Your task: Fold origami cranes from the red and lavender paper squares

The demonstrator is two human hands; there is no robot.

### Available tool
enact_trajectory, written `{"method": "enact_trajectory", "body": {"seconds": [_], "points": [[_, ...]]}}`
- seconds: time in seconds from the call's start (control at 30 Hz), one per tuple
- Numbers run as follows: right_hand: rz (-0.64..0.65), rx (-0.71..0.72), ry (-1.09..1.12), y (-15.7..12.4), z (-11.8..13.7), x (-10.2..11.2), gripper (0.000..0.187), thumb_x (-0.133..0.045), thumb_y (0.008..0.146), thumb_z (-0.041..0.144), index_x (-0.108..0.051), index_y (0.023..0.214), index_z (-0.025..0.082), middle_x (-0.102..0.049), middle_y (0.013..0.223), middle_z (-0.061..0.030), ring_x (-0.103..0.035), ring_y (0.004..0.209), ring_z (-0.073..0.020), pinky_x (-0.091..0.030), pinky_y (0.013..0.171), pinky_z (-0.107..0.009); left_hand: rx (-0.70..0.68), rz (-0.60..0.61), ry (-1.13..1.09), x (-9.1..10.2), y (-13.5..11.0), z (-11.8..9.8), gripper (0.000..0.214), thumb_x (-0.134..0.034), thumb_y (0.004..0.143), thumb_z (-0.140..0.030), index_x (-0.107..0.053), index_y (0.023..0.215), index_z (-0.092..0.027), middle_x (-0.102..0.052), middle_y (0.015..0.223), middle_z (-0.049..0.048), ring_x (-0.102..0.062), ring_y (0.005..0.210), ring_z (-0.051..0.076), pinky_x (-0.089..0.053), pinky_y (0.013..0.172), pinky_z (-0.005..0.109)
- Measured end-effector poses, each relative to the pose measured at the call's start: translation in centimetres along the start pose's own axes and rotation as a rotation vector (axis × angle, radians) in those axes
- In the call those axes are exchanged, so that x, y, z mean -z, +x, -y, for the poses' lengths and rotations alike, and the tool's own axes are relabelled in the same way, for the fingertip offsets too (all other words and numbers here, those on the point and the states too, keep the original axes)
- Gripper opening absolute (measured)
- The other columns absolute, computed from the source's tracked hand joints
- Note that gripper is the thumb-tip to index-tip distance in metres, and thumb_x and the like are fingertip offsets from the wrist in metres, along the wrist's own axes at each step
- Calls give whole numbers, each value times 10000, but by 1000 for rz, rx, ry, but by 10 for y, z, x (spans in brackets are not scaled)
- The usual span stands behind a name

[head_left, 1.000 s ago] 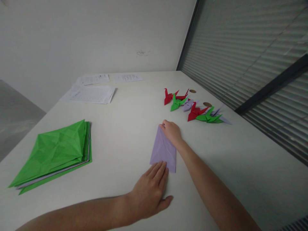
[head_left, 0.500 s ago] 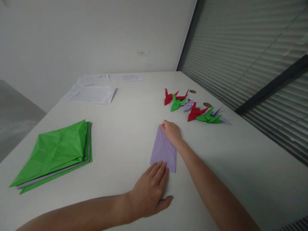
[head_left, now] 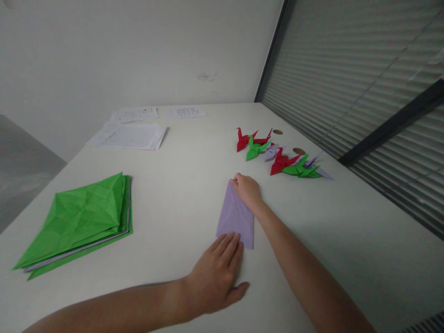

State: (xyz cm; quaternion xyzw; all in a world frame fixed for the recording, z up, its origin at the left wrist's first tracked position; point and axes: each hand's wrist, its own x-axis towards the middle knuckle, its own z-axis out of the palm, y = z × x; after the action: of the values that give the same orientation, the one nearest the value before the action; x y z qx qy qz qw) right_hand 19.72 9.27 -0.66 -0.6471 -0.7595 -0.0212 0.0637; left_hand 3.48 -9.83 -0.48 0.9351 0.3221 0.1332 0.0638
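A folded piece of light purple origami paper (head_left: 236,217) lies on the white table, narrow at its far end and wider toward me, with crease lines across it. My left hand (head_left: 220,273) rests flat with its fingertips on the paper's near edge, fingers stretched out and thumb apart. At the far tip, my right hand (head_left: 247,190) has its fingers closed in a pinch on the paper; the fingers cover part of that end.
Several folded paper cranes, among them a red crane (head_left: 282,163) and a green crane (head_left: 255,149), stand at the right near two brown discs (head_left: 299,151). A stack of creased green paper (head_left: 83,210) lies left. Printed sheets (head_left: 132,136) lie farther back. Window blinds (head_left: 364,69) border the right.
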Motion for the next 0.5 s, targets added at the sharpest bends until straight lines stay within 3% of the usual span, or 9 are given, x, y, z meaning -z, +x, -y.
{"method": "enact_trajectory", "body": {"seconds": [0.5], "points": [[10, -21, 6, -1, 1, 2, 265, -437, 988, 389, -609, 1004, 188, -720, 954, -102, -662, 896, -236, -439, 727, -309, -3, 11, -2, 1, 1, 0, 698, -407, 945, -513, -425, 1394, 22, -425, 1457, 260, -403, 1365, 367, -369, 1127, 459]]}}
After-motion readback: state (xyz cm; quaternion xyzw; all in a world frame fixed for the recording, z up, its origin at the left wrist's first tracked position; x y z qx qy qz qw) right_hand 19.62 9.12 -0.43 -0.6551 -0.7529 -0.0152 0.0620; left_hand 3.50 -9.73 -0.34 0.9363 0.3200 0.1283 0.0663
